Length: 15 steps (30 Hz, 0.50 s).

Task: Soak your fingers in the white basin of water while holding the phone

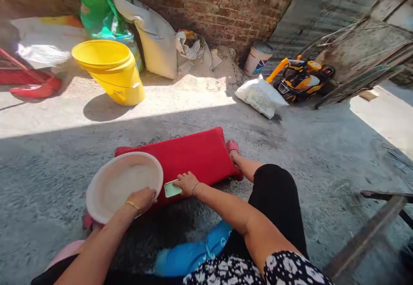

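Observation:
My left hand (pixel 142 199) grips the near right rim of a wide, pale pinkish basin (pixel 111 168). The basin overlaps the left end of a low bench-like thing with a red cloth cover (pixel 193 151); I cannot tell whether it rests there or is held just above. My right hand (pixel 187 183), with a bracelet at the wrist, is closed on the right end of a light green phone (pixel 171 189) over the near edge of the red cover. Some fingertips are hidden under the basin's rim.
A yellow bucket (pixel 112 76) stands on the concrete floor, near filled sacks (pixel 156 46) along the brick wall. Farther right are a white bag (pixel 260 95), a paint pail (pixel 256 59) and a yellow-black toy vehicle (pixel 301 80). Blue cloth (pixel 193 255) lies by my lap. A wooden frame (pixel 371 233) stands right.

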{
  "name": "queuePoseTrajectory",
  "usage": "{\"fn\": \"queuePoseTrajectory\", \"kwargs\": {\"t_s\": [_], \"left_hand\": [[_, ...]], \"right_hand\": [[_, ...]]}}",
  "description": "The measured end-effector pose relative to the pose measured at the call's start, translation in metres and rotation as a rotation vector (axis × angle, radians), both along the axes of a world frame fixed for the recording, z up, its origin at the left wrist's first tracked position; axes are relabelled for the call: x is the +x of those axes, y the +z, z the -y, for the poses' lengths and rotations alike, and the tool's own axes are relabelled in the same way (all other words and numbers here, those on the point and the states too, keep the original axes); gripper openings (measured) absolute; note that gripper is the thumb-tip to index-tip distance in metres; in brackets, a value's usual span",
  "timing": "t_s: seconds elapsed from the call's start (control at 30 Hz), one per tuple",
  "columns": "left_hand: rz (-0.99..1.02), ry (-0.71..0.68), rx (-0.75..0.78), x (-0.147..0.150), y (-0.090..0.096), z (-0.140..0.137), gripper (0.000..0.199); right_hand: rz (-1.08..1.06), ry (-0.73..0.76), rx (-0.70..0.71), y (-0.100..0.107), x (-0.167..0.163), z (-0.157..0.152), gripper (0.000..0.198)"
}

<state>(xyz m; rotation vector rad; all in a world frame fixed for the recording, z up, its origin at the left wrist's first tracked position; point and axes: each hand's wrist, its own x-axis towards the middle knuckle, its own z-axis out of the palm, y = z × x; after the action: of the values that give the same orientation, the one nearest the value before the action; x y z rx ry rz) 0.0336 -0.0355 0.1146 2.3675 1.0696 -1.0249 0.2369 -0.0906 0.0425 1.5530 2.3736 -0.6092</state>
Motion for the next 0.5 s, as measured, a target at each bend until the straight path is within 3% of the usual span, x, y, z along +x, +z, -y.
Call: {"fn": "queuePoseTrajectory", "kwargs": {"t_s": [0.07,0.13,0.27,0.37,0.43,0.5], "left_hand": [[-0.038,0.022,-0.018,-0.009,-0.010,-0.002,0.035],[-0.032,0.020,-0.019,-0.009,-0.015,-0.004,0.038],[0.003,0.035,-0.022,-0.005,-0.016,-0.004,0.039],[0.025,0.051,-0.031,-0.007,-0.016,-0.003,0.038],[0.031,0.063,-0.038,-0.009,-0.017,-0.003,0.039],[0.035,0.069,-0.047,-0.010,-0.019,-0.004,0.039]], "right_hand": [[0.011,-0.024,-0.032,-0.004,0.006,0.002,0.048],[0.075,-0.065,-0.070,-0.002,0.038,0.008,0.050],[0.303,-0.227,-0.108,0.020,0.145,0.028,0.050],[0.482,-0.380,-0.142,0.039,0.213,0.039,0.035],[0.517,-0.428,-0.128,0.046,0.228,0.041,0.031],[0.470,-0.390,-0.101,0.048,0.214,0.040,0.034]]}}
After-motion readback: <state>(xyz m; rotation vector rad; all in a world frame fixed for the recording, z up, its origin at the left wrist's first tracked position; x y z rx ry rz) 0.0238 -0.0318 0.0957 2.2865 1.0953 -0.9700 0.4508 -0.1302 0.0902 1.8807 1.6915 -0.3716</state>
